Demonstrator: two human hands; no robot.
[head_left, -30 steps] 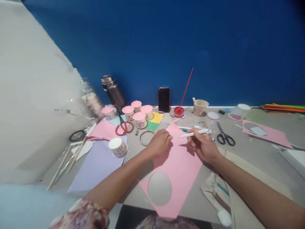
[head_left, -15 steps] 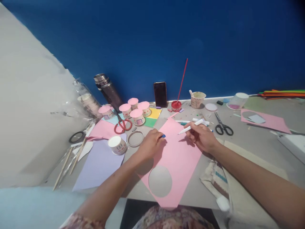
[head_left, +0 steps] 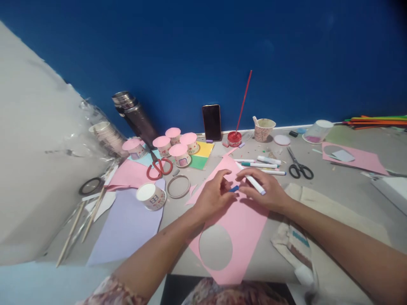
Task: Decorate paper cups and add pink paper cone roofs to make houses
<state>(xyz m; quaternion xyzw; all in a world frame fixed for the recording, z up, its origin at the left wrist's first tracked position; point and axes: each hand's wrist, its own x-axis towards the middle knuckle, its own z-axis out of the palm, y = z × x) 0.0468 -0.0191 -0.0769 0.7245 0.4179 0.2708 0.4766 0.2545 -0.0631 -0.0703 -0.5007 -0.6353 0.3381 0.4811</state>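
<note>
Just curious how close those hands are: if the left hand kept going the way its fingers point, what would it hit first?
Probably the white marker in the right hand, close ahead; the small blue cap pinched in the left hand would touch it first. Depth is unclear.

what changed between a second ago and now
The hands came together over the pink sheet: the left hand brought a blue cap toward the right hand, which swung its white marker round. Pink-topped cups, red scissors and black scissors lie as before.
</note>
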